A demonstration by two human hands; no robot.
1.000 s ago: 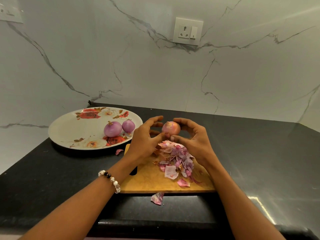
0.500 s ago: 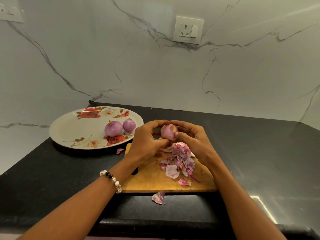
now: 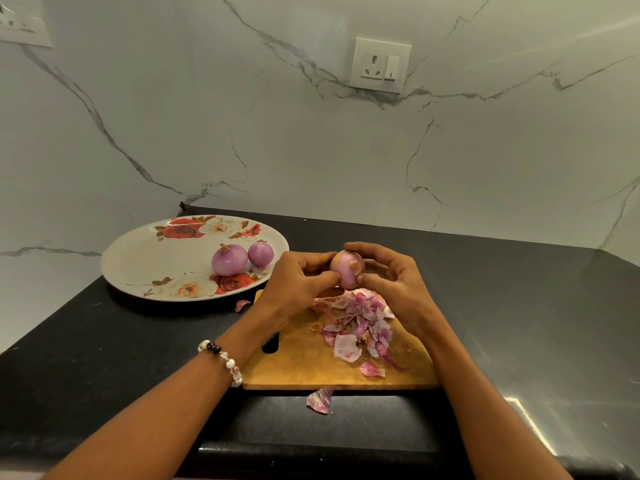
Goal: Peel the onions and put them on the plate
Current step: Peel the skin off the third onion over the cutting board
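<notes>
Both hands are holding one onion (image 3: 347, 268) up off the cutting board (image 3: 298, 362). Left hand (image 3: 298, 282) grip is clamped on its left side, thumb & fingertips curled round; right hand (image 3: 394, 282) grip is pinching its right side, thumb at the bottom, fingers arching over the top. Peel pile (image 3: 356, 323) is lying just below the grip. Left of the grip, two peeled onions (image 3: 229, 259) are sitting on the plate (image 3: 152, 258), on the counter (image 3: 104, 358).

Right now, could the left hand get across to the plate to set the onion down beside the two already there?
Probably yes: the left hand holds the onion with the right hand, just right of the plate, and nothing stands between them.
</notes>
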